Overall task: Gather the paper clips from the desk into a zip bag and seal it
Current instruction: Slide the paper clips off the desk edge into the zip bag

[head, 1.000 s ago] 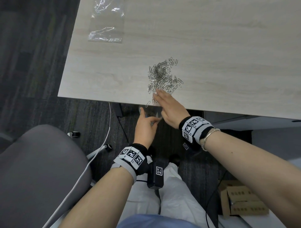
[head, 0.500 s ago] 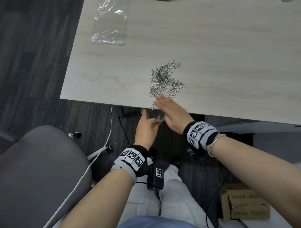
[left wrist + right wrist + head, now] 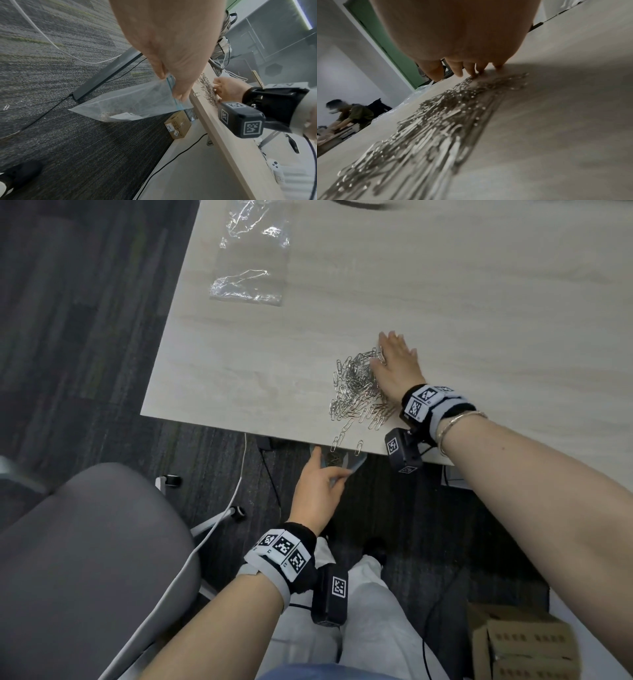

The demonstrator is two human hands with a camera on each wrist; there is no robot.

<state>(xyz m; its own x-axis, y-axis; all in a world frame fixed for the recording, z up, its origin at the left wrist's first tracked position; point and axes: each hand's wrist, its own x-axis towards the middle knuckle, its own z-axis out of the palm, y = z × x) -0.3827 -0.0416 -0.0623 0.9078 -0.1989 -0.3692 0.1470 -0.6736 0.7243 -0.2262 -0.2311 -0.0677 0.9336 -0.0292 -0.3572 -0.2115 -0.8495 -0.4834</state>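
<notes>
A: Bare bench (image 3: 479, 302) stretches right of the paper clips (image 3: 356, 388), wide open.
B: Left side's open too, only a spare plastic bag (image 3: 250, 265) lying near the far corner.

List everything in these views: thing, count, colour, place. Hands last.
paper clips: a large pile, silver, on the desk near its front edge; a few already inside the zip bag
stray paper clip: one, silver, on the carpet
zip bag: one, clear with a blue strip, held open below the desk edge
plastic bags: clear, count unclear, at the desk's far left
desk: one, pale wood
chair: one, grey, left of the person
cardboard boxes: brown, on the floor at right
cable: one, white, across the carpet
left hand: pinches the bag's mouth
right hand: fingers straight, against the pile's far side
</notes>
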